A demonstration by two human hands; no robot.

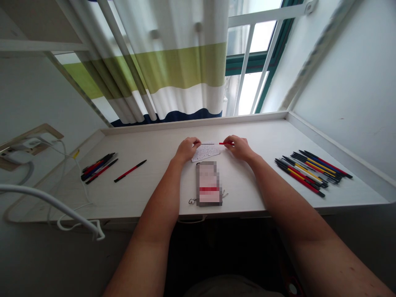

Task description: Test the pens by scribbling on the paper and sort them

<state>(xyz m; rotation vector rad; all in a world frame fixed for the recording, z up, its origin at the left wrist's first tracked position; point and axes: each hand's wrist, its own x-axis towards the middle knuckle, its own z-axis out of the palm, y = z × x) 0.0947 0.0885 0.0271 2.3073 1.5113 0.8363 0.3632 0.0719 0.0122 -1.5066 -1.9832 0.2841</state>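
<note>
Two hands work together, the left hand (187, 150) pinching a thin black refill (209, 144) and the right hand (239, 148) pinching a slim red pen barrel (225, 143) just above the paper slip (206, 153); both pieces look light, stiff and slippery, safest held near their ends.

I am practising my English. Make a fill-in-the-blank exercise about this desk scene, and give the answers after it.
The right hand pinches a thin ____ tube.
The larger group of pens lies on the ____ side of the desk.
The curtain has a wide ____ stripe directly above a white one.
A lone red-and-black pen lies to the ____ of the left hand.

Answers: red; right; green; left.
</note>
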